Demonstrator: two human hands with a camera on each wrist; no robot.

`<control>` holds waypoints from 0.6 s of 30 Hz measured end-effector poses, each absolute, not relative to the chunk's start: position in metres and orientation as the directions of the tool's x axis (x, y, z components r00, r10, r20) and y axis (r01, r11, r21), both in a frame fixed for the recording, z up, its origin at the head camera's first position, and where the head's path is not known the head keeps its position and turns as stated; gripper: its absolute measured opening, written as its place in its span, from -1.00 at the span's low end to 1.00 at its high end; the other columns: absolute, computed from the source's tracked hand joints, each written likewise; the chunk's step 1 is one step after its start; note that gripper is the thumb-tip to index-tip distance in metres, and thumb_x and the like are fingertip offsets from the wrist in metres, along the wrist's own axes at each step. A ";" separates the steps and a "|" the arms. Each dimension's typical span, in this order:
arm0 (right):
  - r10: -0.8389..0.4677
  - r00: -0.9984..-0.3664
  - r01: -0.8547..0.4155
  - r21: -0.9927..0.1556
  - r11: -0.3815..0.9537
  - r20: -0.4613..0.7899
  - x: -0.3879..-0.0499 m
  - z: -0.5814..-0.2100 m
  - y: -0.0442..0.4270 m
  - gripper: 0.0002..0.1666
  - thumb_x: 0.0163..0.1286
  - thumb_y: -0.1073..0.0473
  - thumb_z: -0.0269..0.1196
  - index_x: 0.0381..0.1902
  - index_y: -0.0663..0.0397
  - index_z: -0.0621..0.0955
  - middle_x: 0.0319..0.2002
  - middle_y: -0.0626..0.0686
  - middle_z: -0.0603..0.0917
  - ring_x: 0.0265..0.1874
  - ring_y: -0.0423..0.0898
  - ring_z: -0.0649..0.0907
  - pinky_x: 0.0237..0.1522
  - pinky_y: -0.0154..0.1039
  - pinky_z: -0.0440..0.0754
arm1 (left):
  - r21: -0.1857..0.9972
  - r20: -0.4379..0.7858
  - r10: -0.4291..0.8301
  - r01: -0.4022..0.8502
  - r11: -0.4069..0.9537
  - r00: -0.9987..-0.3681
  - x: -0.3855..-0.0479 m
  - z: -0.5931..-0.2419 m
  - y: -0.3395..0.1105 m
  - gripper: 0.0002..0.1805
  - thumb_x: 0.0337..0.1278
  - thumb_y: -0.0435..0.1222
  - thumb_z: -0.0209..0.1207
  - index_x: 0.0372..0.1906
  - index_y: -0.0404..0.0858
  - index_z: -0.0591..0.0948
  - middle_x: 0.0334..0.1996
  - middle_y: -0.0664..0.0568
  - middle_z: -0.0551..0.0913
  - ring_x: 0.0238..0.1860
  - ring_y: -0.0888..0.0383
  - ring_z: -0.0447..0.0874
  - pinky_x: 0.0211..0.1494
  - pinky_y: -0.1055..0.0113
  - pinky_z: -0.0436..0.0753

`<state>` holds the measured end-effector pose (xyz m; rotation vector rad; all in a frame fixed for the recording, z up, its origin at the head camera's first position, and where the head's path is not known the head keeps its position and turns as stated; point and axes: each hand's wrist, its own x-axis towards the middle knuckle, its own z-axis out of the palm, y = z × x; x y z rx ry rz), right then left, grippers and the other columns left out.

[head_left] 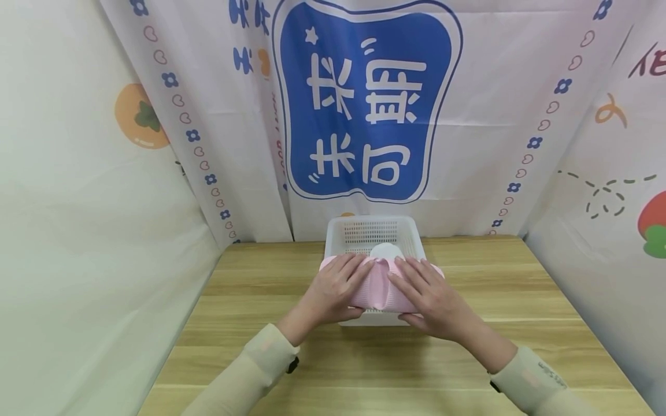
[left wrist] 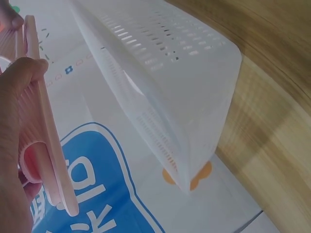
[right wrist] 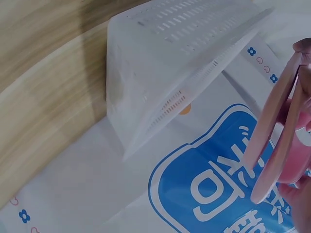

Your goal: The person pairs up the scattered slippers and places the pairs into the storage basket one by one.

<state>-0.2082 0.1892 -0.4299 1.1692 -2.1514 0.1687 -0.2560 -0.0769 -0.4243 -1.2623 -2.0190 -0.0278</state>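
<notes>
A pair of pink slippers (head_left: 401, 293) with a ribbed surface is held level above the near part of a white plastic basket (head_left: 368, 319). My left hand (head_left: 333, 287) grips the left end, fingers over the top and thumb below. At the other end my right hand (head_left: 436, 299) holds on the same way. In the left wrist view the slippers (left wrist: 57, 145) appear edge-on as flat slabs beside the hand. Two thick edges of the slippers (right wrist: 273, 126) show in the right wrist view. Behind them a white rounded shape (head_left: 386, 250) shows partly; its kind is unclear.
The basket has slotted walls and stands on a wood-grain table (head_left: 250, 323), close to the back. A white printed cloth (head_left: 478, 144) with a blue panel hangs right behind it. Further cloth walls (head_left: 93, 242) flank the table at both sides.
</notes>
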 end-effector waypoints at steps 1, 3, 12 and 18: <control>-0.705 -0.370 -0.791 0.193 0.581 0.605 -0.208 -0.429 0.190 0.13 -0.15 -0.09 0.54 0.35 0.21 0.36 0.35 0.32 0.32 0.26 0.30 0.37 0.18 0.30 0.38 | -0.348 0.593 0.770 0.786 0.510 -0.237 -0.256 -0.424 -0.078 0.06 -0.42 0.21 0.38 0.28 -0.34 0.44 0.18 -0.20 0.51 0.16 -0.11 0.49 0.22 0.08 0.49; -0.721 -0.366 -0.802 0.194 0.565 0.588 -0.207 -0.428 0.192 0.12 -0.13 -0.10 0.52 0.36 0.19 0.35 0.36 0.32 0.31 0.28 0.30 0.35 0.18 0.31 0.38 | -0.345 0.588 0.775 0.794 0.500 -0.233 -0.256 -0.423 -0.080 0.07 -0.42 0.22 0.38 0.28 -0.34 0.44 0.19 -0.20 0.51 0.17 -0.11 0.48 0.23 0.08 0.49; -0.775 -0.327 -0.847 0.196 0.495 0.541 -0.203 -0.419 0.198 0.03 -0.06 -0.09 0.47 0.35 0.15 0.38 0.37 0.36 0.28 0.31 0.30 0.31 0.25 0.24 0.31 | -0.302 0.577 0.784 0.832 0.466 -0.230 -0.257 -0.420 -0.082 0.11 -0.48 0.22 0.41 0.30 -0.33 0.42 0.20 -0.18 0.50 0.19 -0.10 0.46 0.30 0.08 0.43; -0.797 -0.315 -0.864 0.192 0.465 0.516 -0.203 -0.416 0.200 0.04 -0.08 -0.07 0.46 0.37 0.11 0.38 0.38 0.37 0.25 0.33 0.32 0.28 0.28 0.22 0.27 | -0.277 0.569 0.792 0.856 0.436 -0.220 -0.258 -0.421 -0.082 0.12 -0.50 0.20 0.45 0.30 -0.33 0.42 0.17 -0.18 0.51 0.19 -0.09 0.46 0.33 0.11 0.39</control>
